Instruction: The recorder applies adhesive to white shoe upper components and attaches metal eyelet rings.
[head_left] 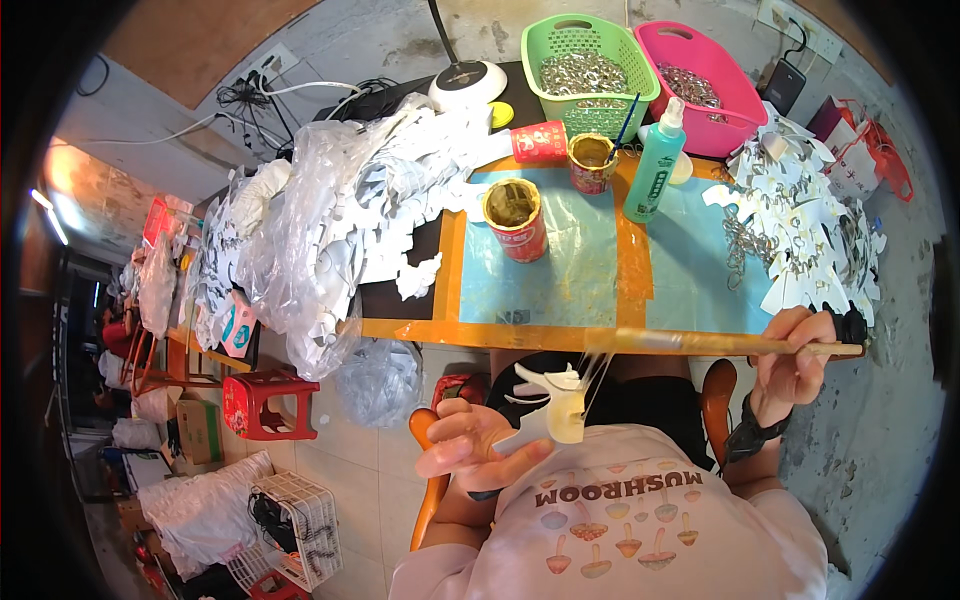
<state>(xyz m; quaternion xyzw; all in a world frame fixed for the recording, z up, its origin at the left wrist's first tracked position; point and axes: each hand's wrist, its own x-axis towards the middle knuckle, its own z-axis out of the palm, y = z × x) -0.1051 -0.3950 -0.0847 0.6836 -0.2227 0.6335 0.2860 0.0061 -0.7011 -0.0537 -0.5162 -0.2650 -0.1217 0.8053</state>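
Observation:
My left hand (475, 442) grips a cut white piece (567, 402) with curved prongs, its cream-coloured face turned right, above my lap. In my right hand (790, 368), closed round the handle's far end, is a wooden-handled brush (700, 344). The bristle end is blurred and lies just above and beside the piece. Thin sticky strands stretch between the two. Beyond the table edge stands a red can (524, 243) with a yellow-crusted rim and brownish stuff inside. A second crusted can (590, 180) behind it has a thin blue stick leaning at it.
A green spray bottle (650, 175) stands at the table's back. Green (575, 105) and pink (735, 130) baskets hold shiny metal parts. White cut pieces heap up left (395, 190) and right (815, 225), the right heap with metal rings. A red stool (270, 400) stands on the floor.

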